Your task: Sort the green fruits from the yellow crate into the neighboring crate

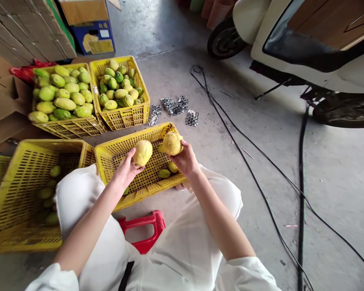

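Note:
My left hand (125,169) grips a yellow fruit (142,152), held over a tilted yellow plastic crate (115,151) that rests against my knees. My right hand (185,159) grips a second yellow fruit (172,144) above the crate's right rim. A few small green and yellow fruits (164,173) lie at the crate's bottom. I sit on a red stool (145,230), in white trousers.
Two full crates of green-yellow fruit (63,95) (119,87) stand ahead. At my left, another yellow crate (24,194) holds some green fruit. Cardboard boxes (91,26) sit behind. Black cables (248,161) cross the concrete floor; a scooter (306,44) is parked at right.

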Available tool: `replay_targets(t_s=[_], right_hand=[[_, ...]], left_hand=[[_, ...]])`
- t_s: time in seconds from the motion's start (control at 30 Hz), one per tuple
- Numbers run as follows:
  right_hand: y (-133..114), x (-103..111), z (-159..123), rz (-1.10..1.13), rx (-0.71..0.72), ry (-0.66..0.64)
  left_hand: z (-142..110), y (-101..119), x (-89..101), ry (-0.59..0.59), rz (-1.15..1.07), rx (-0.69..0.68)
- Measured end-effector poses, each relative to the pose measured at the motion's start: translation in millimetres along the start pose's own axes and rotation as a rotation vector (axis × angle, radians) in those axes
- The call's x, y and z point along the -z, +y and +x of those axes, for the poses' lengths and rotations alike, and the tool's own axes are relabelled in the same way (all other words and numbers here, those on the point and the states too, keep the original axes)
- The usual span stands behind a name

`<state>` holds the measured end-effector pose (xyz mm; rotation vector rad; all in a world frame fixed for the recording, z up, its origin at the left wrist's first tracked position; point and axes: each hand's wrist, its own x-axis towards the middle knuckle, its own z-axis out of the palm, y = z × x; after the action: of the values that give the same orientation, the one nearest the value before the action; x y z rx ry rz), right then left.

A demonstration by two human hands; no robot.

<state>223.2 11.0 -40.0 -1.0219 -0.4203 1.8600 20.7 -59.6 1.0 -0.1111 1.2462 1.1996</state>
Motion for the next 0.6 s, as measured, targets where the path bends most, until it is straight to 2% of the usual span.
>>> replay_targets(t_s=[0.13,0.27,0.47,0.6], right_hand=[[-1.3,3.4,0.4,-0.079,-0.002,-0.006],[-0.5,4.3,-0.6,-0.101,-0.034,-0.009],[3.3,4.1,-0.9,-0.149,-0.076,-0.089],[3.6,2.7,-3.2,-0.195,-0.042,-0.072]], left_hand=[[-1.8,-1.8,3.5,-0.08,0.018,-0.037],[-0.8,-6.5,8.0,-0.166,0.023,-0.016],[-0.5,-7.2,7.6,-0.215,0.047,-0.014],[-2.8,-4.9,6.7,-0.256,0.055,-0.042]])
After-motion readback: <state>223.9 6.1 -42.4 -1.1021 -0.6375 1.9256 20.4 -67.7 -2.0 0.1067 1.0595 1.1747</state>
